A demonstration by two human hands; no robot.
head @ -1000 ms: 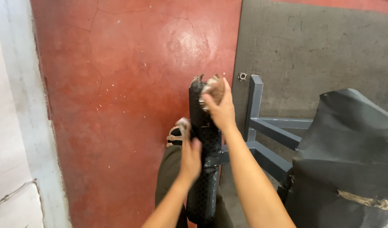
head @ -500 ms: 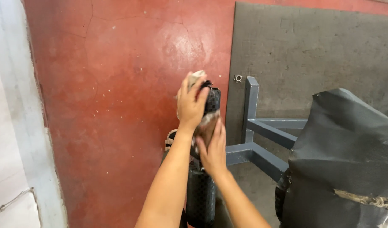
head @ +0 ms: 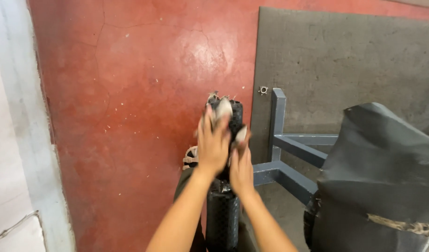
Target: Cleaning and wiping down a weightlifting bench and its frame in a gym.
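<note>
Down at six o'clock, two bare forearms rise into view, and between them stands a black textured roll (head: 222, 219), upright, running from the bottom edge toward the centre. The left hand (head: 213, 142) lies flat on the roll's upper part, fingers spread and pressed against it, a pale scrap of rag (head: 223, 108) showing between the fingers near the top end. Just at four o'clock of it, the right hand (head: 241, 163) is laid against the roll's right side, fingers together, with another bit of the pale rag peeping out at its fingertips. The hands sit side by side, nearly touching. Behind the left hand, a sandalled foot (head: 191, 157) rests on the red floor (head: 130, 93). At three o'clock, a blue-grey metal frame (head: 282, 154) stands just beside the roll, and a crumpled dark sheet (head: 387, 177) drapes over its right end. Farther off, at one o'clock, a grey mat (head: 345, 65) covers the floor, a small metal fitting (head: 263, 89) at its edge. A pale wall (head: 13, 140) runs along nine o'clock.
</note>
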